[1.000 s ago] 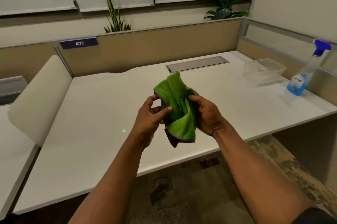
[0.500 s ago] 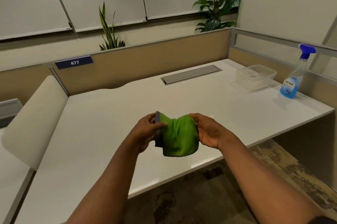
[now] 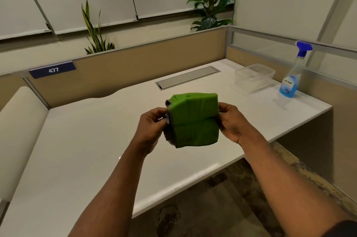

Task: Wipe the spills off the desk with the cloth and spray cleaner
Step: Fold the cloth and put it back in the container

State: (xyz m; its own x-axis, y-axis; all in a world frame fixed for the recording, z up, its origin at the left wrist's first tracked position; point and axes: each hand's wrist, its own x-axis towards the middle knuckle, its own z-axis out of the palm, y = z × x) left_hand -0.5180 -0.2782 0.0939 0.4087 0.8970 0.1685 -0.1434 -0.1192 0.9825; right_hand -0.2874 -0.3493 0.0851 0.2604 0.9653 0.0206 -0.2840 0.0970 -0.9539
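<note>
The cloth (image 3: 193, 120), green with a grey border, was held in the air above the desk (image 3: 81, 149), over its near-centre and clear of the surface. The left hand (image 3: 152, 126) pinched the cloth's left edge, fingers curled in on the grey hem. The right hand (image 3: 230, 120) pinched the right edge between thumb and curled fingers. Neither hand was spread wide.

Orientation: the cloth was folded into a squarish pad with its broad green face turned towards the camera. Its fold line ran left to right between the two hands. The pad was nearly as tall as wide, so a long axis was weak. The lower half hung down towards the desk.

The spray cleaner (image 3: 291, 74) stood upright at the desk's far right corner, well apart from the cloth, just right of a clear plastic container (image 3: 255, 77).

Risks, as judged:
- The fold was kept only by two edge pinches. Releasing one hand to reach for the bottle would likely let the pad fall open.
- Reaching across to the bottle could knock the container, which stood beside it.
- No spill could be made out on the white desk, so the spray might be aimed at the wrong patch.
- A loose pad would likely smear rather than lift liquid.
</note>
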